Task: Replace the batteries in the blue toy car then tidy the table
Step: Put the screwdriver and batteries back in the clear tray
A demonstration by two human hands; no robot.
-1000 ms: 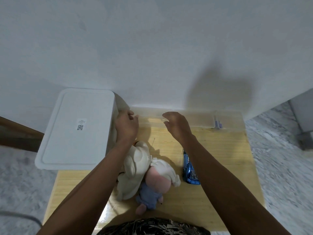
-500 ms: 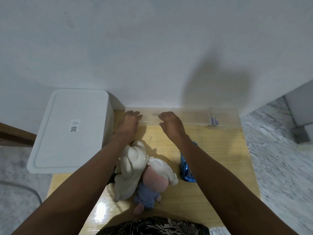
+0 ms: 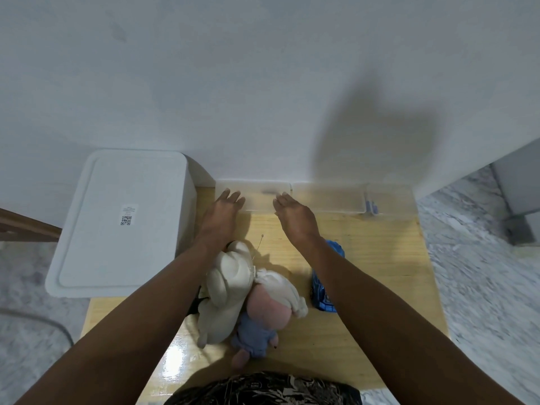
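Observation:
The blue toy car (image 3: 321, 290) lies on the wooden table (image 3: 380, 273), partly hidden under my right forearm. My left hand (image 3: 222, 211) and my right hand (image 3: 295, 214) are both stretched toward the back of the table, fingers extended, at the near edge of a clear plastic box (image 3: 254, 197) by the wall. Neither hand holds anything. A second clear box (image 3: 330, 200) stands to the right of the first, with a small blue item (image 3: 371, 206) at its right end.
A large white lidded bin (image 3: 122, 220) stands at the back left, overhanging the table. A cream plush toy (image 3: 228, 285) and a pink-faced doll in blue (image 3: 263, 320) lie at centre front. A thin pin-like rod (image 3: 260, 244) lies behind them. The white wall rises right behind the boxes.
My left hand has left the side of the white bin and moved right to the clear box, opening its fingers. My right hand has stayed at the box. The view has shifted slightly.

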